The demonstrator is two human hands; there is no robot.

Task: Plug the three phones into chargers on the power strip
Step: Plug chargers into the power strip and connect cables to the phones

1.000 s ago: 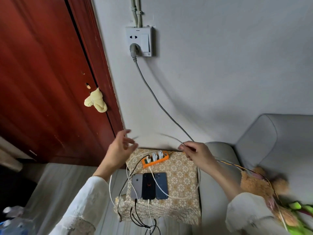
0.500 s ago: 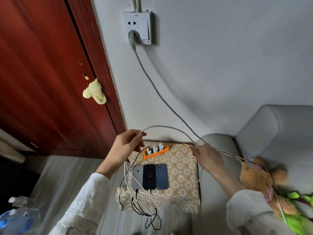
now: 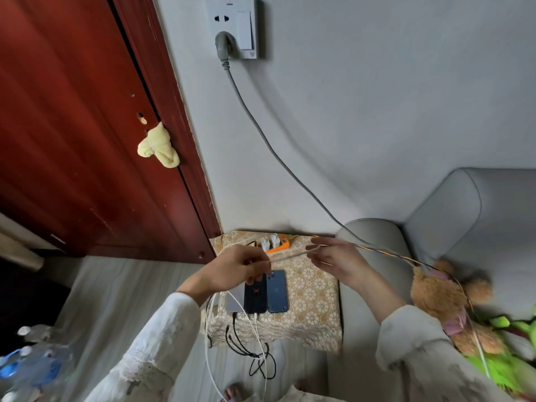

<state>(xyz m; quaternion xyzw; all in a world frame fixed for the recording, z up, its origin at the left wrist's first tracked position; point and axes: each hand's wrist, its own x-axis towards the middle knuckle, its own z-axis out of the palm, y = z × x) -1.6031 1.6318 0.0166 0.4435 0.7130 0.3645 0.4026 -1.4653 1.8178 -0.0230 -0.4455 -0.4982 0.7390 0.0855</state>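
Both hands (image 3: 237, 268) (image 3: 333, 258) pinch a white cable (image 3: 290, 254) taut above the three phones (image 3: 258, 293), just in front of the power strip (image 3: 277, 245). Cable's light and floppy; I'd grip near the connector.

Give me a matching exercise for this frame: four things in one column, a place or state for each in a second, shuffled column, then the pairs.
Things:
1. power strip
2. blue phone
3. white cable
4. grey plug

Places or states:
A. in the wall socket
B. stretched between the left hand and right hand
C. far edge of the patterned cloth
D. rightmost of the three phones

Pairs: 1-C, 2-D, 3-B, 4-A
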